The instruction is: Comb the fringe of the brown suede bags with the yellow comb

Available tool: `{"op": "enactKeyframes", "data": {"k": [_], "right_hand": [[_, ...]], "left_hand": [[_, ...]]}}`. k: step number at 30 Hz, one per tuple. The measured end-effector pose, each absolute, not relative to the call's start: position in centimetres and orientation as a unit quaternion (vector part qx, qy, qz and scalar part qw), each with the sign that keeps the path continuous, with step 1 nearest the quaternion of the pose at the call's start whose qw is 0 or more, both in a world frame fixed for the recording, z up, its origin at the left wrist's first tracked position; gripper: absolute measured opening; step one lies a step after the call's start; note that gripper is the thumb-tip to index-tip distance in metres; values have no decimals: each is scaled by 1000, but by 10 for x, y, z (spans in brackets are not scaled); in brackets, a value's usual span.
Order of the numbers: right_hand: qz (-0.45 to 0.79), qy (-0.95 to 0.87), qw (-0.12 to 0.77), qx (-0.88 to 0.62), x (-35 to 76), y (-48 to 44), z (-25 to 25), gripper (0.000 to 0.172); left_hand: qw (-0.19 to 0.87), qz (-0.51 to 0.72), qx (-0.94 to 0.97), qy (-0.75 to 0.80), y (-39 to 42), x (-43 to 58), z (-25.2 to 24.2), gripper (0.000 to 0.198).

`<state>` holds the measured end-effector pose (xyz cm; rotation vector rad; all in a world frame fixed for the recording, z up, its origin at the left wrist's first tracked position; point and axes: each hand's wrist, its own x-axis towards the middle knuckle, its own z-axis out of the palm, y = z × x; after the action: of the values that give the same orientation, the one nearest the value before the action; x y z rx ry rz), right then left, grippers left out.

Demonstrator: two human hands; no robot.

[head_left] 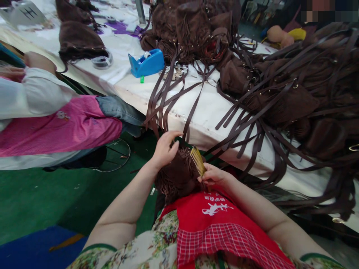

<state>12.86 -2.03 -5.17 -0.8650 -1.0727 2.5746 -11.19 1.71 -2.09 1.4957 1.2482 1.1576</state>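
A dark brown fringed bag (178, 173) lies on my lap, against the red apron (215, 213). In my right hand (213, 175) is a yellow comb (198, 161), its teeth facing left over the bag's fringe. My left hand (167, 148) is at the upper left of the bag, thumb and fingers apart, with nothing visible between them. Brown straps (165, 99) hang from the table edge just beyond that hand.
A white-covered table (207, 108) carries piles of brown bags (193, 26) with long straps, a blue tape dispenser (148, 62) and a clear tape roll (102, 61). At left sits a person in a pink apron (61, 125). Another person's hand shows at back right.
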Motion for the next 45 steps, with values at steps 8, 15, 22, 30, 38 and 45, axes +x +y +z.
{"op": "enactKeyframes", "data": {"k": [8, 15, 22, 30, 38, 45], "right_hand": [[919, -327, 106, -192, 132, -7, -50, 18], [821, -356, 192, -404, 137, 1, -47, 20], [868, -276, 181, -370, 124, 11, -52, 16], [950, -230, 143, -157, 117, -7, -63, 12], [906, -245, 131, -319, 151, 21, -52, 10], [864, -325, 59, -380, 156, 32, -50, 14]], "left_hand": [[646, 225, 683, 258, 45, -118, 20, 27], [559, 207, 701, 392, 27, -96, -61, 18], [489, 369, 601, 513, 22, -70, -76, 15], [874, 310, 303, 220, 52, -78, -77, 51], [892, 76, 333, 298, 1, -59, -88, 67], [861, 131, 378, 313, -26, -26, -69, 47]]}}
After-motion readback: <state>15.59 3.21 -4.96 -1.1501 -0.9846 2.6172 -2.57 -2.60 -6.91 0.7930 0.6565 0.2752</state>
